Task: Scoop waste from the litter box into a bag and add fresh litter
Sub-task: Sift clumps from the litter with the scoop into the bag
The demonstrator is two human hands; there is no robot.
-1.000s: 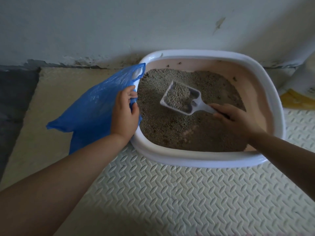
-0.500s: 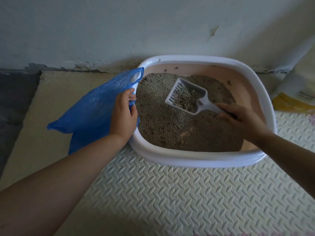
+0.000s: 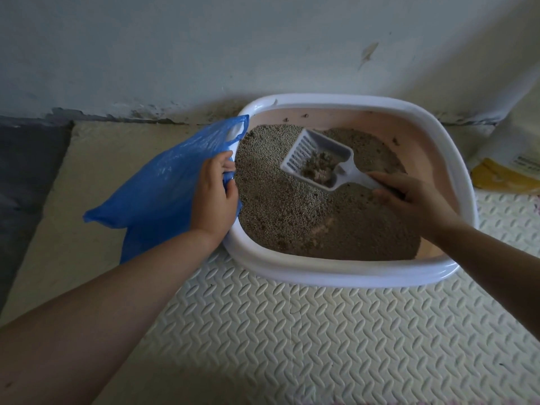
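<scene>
While the fingers of the right hand (image 3: pixel 415 200) are gripping the white slotted scoop (image 3: pixel 317 150) by its handle, a grey clump (image 3: pixel 319 170) is lying in it above the litter (image 3: pixel 286 211). The left hand (image 3: pixel 214 197) is pinching the blue plastic bag (image 3: pixel 163 182) at the left rim of the litter box (image 3: pixel 321 273), which is sitting on a foam mat (image 3: pixel 321 340).

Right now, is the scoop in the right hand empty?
No, a greyish clump lies in the white scoop, which the right hand holds by its handle over the litter box.
</scene>
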